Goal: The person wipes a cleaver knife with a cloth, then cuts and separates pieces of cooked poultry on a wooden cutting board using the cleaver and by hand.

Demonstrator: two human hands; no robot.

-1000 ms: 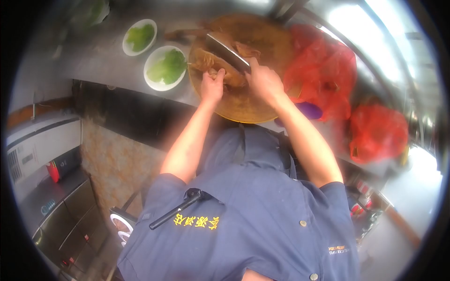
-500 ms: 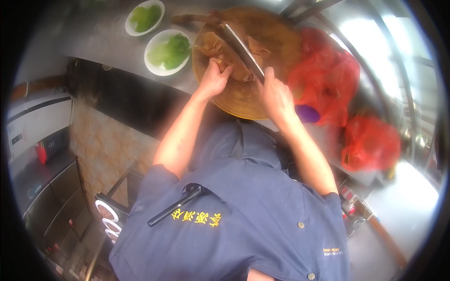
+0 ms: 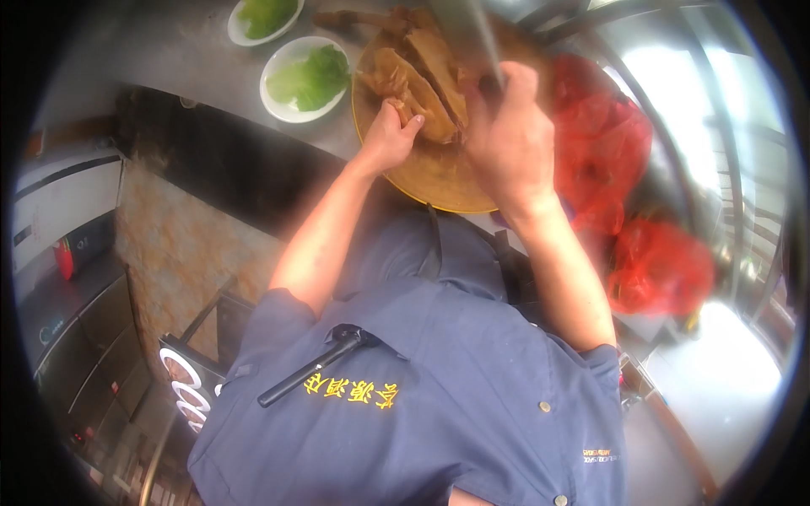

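Note:
My left hand (image 3: 390, 139) is closed on the near left side of a brown cooked bird (image 3: 432, 63), perhaps a duck or goose. The bird lies on a round wooden chopping board (image 3: 439, 183), with a dark split running along its middle. My right hand (image 3: 515, 143) grips the handle of a cleaver (image 3: 466, 27), whose blade is raised off the meat and blurred by motion. The blade hides the board's far part. A long narrow piece, maybe the neck, sticks out past the board's far left edge.
Two white bowls with green lettuce stand left of the board: a nearer bowl (image 3: 274, 105) and a farther bowl (image 3: 240, 38). Red plastic bags (image 3: 599, 143) lie close by on the right, with another red bag (image 3: 661, 268) nearer me. Metal bars (image 3: 675, 143) rise beyond them.
My right hand has lifted the cleaver up from the bird, and the split in the meat now shows. My left hand keeps its hold in about the same place.

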